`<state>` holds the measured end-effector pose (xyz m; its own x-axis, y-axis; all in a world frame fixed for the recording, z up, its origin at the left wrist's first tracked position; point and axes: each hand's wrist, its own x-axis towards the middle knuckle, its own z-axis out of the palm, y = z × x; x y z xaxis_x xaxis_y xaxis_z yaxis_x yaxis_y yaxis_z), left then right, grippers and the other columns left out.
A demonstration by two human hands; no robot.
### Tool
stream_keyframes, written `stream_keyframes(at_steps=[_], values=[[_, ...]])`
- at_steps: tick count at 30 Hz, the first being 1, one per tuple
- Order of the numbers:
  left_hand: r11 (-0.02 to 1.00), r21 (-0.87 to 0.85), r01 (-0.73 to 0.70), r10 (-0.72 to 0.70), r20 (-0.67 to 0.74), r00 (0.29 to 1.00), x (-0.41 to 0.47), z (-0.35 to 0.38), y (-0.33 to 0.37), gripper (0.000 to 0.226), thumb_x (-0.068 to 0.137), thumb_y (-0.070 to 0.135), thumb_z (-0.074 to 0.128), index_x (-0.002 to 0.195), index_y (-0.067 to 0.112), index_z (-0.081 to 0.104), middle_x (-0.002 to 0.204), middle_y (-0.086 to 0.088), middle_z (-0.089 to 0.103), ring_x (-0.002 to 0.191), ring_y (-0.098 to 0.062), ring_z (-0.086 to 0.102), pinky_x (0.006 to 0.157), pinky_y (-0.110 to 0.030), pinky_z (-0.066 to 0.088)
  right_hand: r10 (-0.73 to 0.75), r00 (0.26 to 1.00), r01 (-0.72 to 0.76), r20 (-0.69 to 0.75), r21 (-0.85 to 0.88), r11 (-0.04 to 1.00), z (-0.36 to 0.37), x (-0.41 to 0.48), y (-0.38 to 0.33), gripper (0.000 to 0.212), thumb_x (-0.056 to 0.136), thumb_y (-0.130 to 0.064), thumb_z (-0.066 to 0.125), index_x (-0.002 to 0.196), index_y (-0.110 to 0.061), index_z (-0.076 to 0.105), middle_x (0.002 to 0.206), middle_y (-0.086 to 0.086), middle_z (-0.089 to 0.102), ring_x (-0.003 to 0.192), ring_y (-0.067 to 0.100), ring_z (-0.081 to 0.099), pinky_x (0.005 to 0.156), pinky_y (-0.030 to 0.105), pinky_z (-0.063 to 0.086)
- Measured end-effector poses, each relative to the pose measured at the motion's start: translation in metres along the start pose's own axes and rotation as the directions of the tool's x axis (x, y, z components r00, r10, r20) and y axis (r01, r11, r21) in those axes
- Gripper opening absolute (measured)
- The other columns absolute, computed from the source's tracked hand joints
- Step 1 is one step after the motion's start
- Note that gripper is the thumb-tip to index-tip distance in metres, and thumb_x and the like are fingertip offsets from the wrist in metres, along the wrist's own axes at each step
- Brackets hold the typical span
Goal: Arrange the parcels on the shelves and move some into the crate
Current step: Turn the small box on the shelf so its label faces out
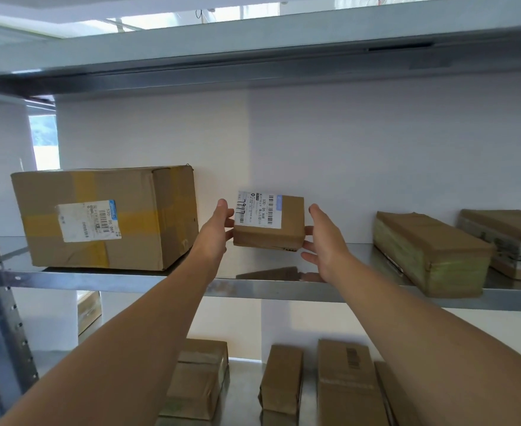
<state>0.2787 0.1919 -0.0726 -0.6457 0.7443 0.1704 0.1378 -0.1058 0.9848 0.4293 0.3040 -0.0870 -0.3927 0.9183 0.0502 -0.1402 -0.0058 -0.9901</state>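
A small brown parcel point(268, 221) with a white barcode label hangs just above the middle shelf point(253, 287), its reflection showing on the metal below. My left hand point(217, 230) presses its fingertips against the parcel's left side, thumb raised. My right hand point(324, 241) presses straight fingers against the right side, thumb up too. The parcel is squeezed between the two hands. To the left a large taped box point(105, 216) stands on the same shelf. Two flat parcels, one point(428, 253) and another point(505, 241), lie at the right.
Several brown parcels point(345, 382) lie on the lower shelf. A perforated metal upright point(1, 318) stands at the left, and another shelf point(253, 56) runs overhead. A white wall closes the back. Bare shelf surface shows between the large box and the flat parcels.
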Motion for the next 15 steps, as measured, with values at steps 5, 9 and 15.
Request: stream_keyframes(at_steps=[5, 9, 15], values=[[1.000, -0.003, -0.012, 0.012, 0.017, 1.000, -0.0032, -0.0018, -0.0004, 0.061, 0.103, 0.058, 0.021, 0.141, 0.022, 0.051, 0.139, -0.001, 0.054, 0.131, -0.025, 0.049, 0.118, -0.049, 0.026, 0.013, 1.000, -0.013, 0.006, 0.004, 1.000, 0.0016, -0.0007, 0.0018, 0.044, 0.105, -0.056, 0.031, 0.129, -0.029, 0.057, 0.104, -0.006, 0.064, 0.095, 0.013, 0.058, 0.095, 0.041, 0.041], [0.999, -0.033, -0.044, 0.044, 0.006, 0.999, -0.0055, -0.0033, -0.0011, 0.062, 0.103, 0.059, 0.021, 0.134, 0.024, 0.061, 0.133, 0.001, 0.061, 0.131, -0.022, 0.049, 0.120, -0.049, 0.025, 0.065, 0.998, -0.065, 0.009, 0.014, 0.998, 0.0045, -0.0003, 0.0049, 0.055, 0.103, -0.063, 0.033, 0.145, -0.032, 0.048, 0.131, 0.000, 0.062, 0.120, 0.026, 0.054, 0.097, 0.043, 0.039], [0.990, 0.019, -0.140, 0.141, -0.038, 0.989, -0.0080, -0.0058, 0.0017, 0.058, 0.103, 0.058, 0.024, 0.102, 0.037, 0.077, 0.133, 0.002, 0.061, 0.126, -0.019, 0.050, 0.117, -0.052, 0.029, 0.111, 0.993, -0.114, 0.049, 0.055, 0.992, 0.0050, 0.0012, 0.0069, 0.063, 0.101, -0.068, 0.031, 0.150, -0.030, 0.046, 0.144, 0.005, 0.056, 0.135, 0.035, 0.049, 0.111, 0.052, 0.037]])
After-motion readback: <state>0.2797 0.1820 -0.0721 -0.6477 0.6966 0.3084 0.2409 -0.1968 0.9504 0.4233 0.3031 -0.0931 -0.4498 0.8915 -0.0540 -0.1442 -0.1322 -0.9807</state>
